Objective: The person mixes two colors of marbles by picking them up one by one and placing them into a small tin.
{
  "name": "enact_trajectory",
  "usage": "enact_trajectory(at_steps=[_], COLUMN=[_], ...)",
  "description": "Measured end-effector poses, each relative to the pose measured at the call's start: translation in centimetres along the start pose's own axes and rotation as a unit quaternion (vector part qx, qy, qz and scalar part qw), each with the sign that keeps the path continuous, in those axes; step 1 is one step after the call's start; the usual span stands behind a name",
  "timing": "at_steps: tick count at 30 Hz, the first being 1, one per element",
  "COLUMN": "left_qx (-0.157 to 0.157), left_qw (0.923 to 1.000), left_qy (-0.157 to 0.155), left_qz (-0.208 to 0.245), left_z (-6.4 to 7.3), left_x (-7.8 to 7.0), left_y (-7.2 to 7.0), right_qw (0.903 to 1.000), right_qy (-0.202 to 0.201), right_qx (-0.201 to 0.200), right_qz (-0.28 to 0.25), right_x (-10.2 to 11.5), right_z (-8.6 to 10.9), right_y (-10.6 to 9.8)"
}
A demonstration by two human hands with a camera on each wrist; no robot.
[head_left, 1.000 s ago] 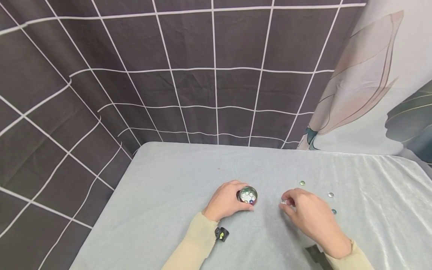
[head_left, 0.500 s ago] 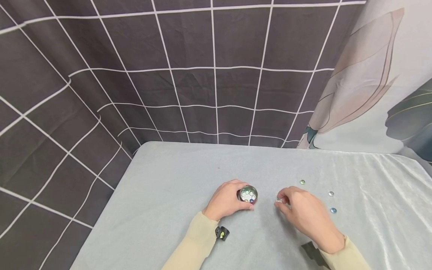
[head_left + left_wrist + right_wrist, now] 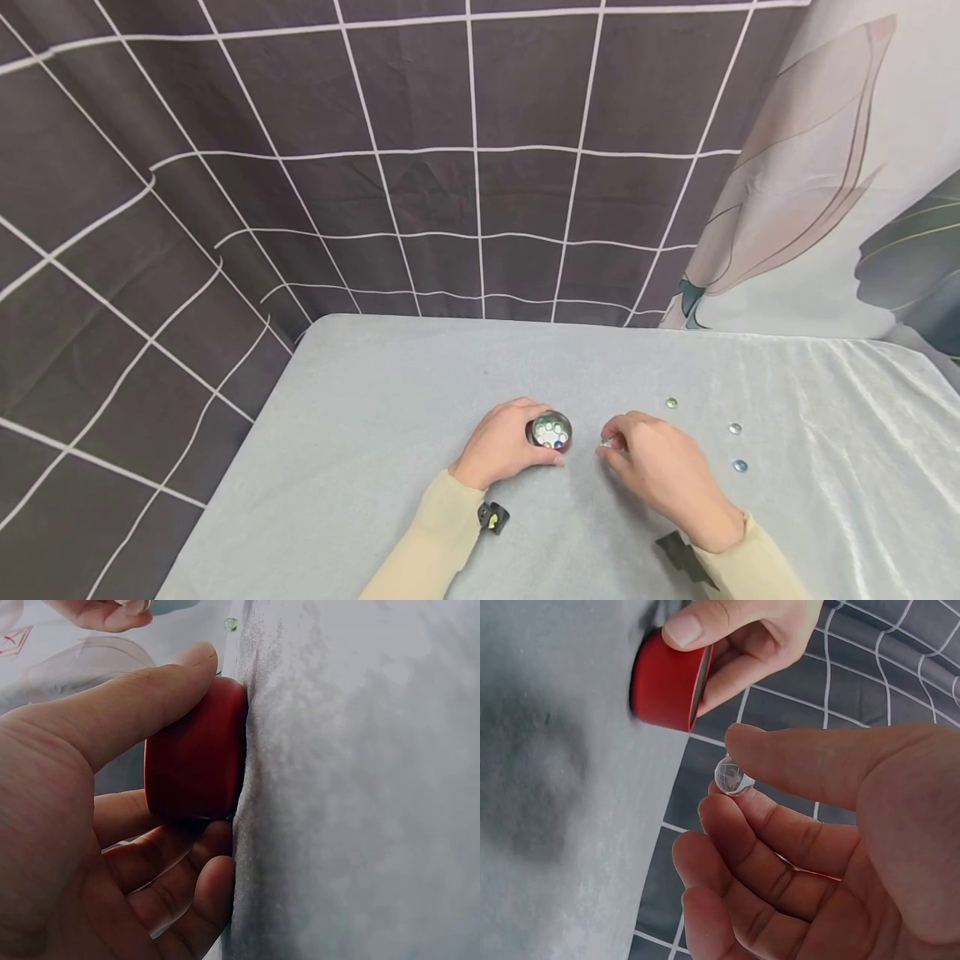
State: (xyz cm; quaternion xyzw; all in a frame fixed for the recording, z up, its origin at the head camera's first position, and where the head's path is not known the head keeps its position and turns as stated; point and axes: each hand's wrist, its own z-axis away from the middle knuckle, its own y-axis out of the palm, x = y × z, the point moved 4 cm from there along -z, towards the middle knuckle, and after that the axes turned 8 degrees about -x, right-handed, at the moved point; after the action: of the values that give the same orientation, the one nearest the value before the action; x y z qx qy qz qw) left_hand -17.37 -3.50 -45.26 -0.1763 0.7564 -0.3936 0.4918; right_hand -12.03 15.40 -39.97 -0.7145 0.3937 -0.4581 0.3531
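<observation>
A small round red container stands on the cloth-covered table, its open top holding several glass gems, mostly clear with a blue one near the front. Around its left side my left hand grips it, thumb along the near side and fingers behind. Just to its right, my right hand pinches a clear glass gem between thumb and index finger, above the cloth. In the right wrist view the other fingers curl loosely below the gem.
Right of my right hand lie a green gem, a clear gem and a blue gem, spaced apart on the pale cloth. Dark grid-patterned curtain hangs behind the table's far edge.
My right hand has moved left towards the red container, carrying the clear gem. The left hand and container have stayed in place.
</observation>
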Motion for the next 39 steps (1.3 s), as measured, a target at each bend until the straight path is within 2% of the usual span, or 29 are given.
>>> enact_trajectory(at_steps=[8, 39], left_qx=[0.003, 0.001], left_qw=[1.0000, 0.9999], left_qy=[-0.002, 0.010], left_qz=[-0.001, 0.002], left_z=[0.0, -0.1], left_x=[-0.1, 0.0], left_y=[-0.1, -0.1], right_qw=[0.9998, 0.9995], right_qy=[-0.016, -0.005], right_qx=[-0.008, 0.020], right_qz=[-0.003, -0.022], right_x=[0.7, 1.9], right_z=[-0.3, -1.5], right_y=[0.6, 2.9])
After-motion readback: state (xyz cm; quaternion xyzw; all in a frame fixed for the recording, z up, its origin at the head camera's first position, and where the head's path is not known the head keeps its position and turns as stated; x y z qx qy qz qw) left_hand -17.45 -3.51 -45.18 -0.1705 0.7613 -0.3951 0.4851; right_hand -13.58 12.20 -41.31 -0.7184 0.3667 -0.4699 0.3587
